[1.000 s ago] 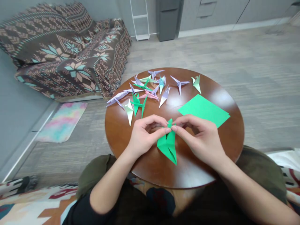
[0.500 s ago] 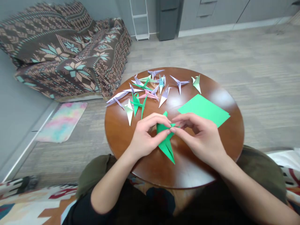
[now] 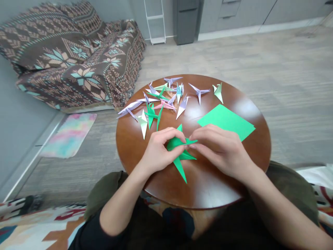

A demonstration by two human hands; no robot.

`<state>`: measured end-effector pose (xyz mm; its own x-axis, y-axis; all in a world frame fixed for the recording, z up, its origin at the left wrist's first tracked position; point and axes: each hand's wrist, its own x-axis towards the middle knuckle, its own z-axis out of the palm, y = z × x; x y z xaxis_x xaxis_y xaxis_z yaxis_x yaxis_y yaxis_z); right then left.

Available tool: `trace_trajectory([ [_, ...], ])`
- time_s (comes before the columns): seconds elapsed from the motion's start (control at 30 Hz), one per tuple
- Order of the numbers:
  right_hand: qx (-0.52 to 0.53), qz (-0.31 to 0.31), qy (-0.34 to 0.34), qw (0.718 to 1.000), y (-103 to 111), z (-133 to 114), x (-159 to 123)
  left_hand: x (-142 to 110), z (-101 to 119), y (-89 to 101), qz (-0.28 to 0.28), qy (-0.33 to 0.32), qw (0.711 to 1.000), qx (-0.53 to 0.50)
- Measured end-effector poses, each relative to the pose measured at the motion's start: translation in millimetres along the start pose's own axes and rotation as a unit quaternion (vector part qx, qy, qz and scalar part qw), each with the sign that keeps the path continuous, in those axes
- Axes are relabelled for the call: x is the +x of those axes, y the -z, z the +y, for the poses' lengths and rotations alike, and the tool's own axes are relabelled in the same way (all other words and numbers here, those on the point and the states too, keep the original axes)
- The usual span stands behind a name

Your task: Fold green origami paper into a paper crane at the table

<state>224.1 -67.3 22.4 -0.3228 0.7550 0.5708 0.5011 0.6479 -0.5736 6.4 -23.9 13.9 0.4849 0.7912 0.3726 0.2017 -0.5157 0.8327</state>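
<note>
Two bare hands are close together over the round, shiny brown wooden table. The left hand pinches a bright green folded paper shape with pointy ends, with its thumb on the near side. The right hand has its thumb and fingers around the thin tip that points right, but I cannot tell if they squeeze it. One long point of the green shape sticks out toward the person, below the left hand. Flat bright green paper sheets lie on the table just past the right hand. Many little folded paper birds sit on the far left part, some close together. They are purple, green and pale green, with one pink paper bird and one blue and white paper bird. One pale green paper bird sits by itself near the far edge, beyond the sheets.
</note>
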Motion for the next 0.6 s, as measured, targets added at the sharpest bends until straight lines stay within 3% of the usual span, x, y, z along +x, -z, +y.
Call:
trace_trajectory([
  [0.43, -0.04, 0.011, 0.005, 0.999, 0.0, 0.6, -0.7, 1.2, -2.5, 0.9, 0.02, -0.082, 0.994, 0.064],
  [0.6, -0.093, 0.06, -0.009, 0.994, 6.5, -3.0, 1.0, 1.3, -4.4, 3.8, 0.023, -0.076, 0.994, 0.072],
])
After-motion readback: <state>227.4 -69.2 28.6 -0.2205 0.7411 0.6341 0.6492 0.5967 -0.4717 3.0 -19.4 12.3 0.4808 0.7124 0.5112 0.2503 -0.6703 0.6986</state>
